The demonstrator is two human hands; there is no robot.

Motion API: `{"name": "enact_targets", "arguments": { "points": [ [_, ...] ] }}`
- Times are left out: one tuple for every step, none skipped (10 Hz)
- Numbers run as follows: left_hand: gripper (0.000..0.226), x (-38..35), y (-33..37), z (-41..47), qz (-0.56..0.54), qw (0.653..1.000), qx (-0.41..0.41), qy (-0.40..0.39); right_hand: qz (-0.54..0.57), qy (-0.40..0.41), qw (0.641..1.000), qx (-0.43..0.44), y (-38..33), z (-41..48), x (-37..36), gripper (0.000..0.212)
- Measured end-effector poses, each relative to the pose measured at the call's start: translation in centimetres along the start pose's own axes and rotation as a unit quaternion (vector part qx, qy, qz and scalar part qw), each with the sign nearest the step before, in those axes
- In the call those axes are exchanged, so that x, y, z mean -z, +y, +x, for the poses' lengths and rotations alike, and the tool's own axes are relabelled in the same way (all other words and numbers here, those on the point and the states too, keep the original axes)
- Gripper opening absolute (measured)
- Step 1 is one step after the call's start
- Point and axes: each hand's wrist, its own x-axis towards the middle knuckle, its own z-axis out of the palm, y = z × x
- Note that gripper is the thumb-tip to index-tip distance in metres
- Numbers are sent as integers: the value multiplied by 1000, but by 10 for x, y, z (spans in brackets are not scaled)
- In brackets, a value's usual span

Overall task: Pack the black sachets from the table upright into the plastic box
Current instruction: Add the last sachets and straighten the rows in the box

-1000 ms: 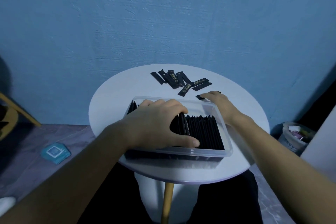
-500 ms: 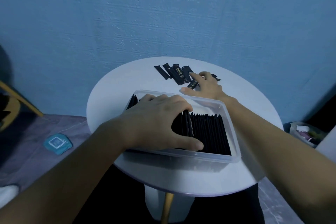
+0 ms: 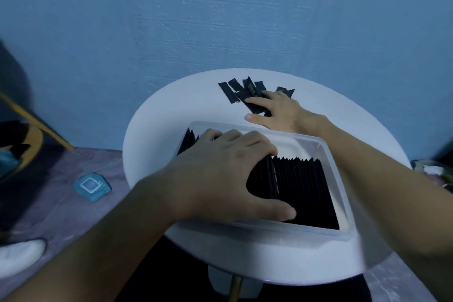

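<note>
A clear plastic box sits on the round white table. Inside it stands a row of black sachets, upright and packed close. My left hand lies over the left part of that row, fingers and thumb pressing the sachets together. Beyond the box, several loose black sachets lie flat near the table's far edge. My right hand rests flat on those loose sachets, fingers spread; whether it grips one cannot be told.
A blue wall stands close behind the table. On the floor to the left lie a teal packet and a white object. A wooden chair leg crosses the left side. A basket sits at the right edge.
My right hand has gone from beside the box's far corner out to the loose sachets and now covers some of them. My left hand has stayed on the row. The camera has tilted.
</note>
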Motion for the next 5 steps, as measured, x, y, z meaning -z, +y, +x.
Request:
{"name": "enact_targets", "arguments": {
  "points": [
    [109,3,8,-3,-47,999,17,6,62,52,996,45,11,-9,-4,50],
    [105,2,13,-3,-12,1000,13,4,132,68,987,65,22,-23,-7,34],
    [97,-1,2,-1,46,999,-11,22,165,89,977,101,30,-46,-9,22],
    [90,-2,-5,1,83,996,-34,28,191,99,969,118,37,-71,-8,16],
    [90,-1,-3,2,82,996,-27,16,186,93,972,109,41,-86,-6,19]
  ]
}}
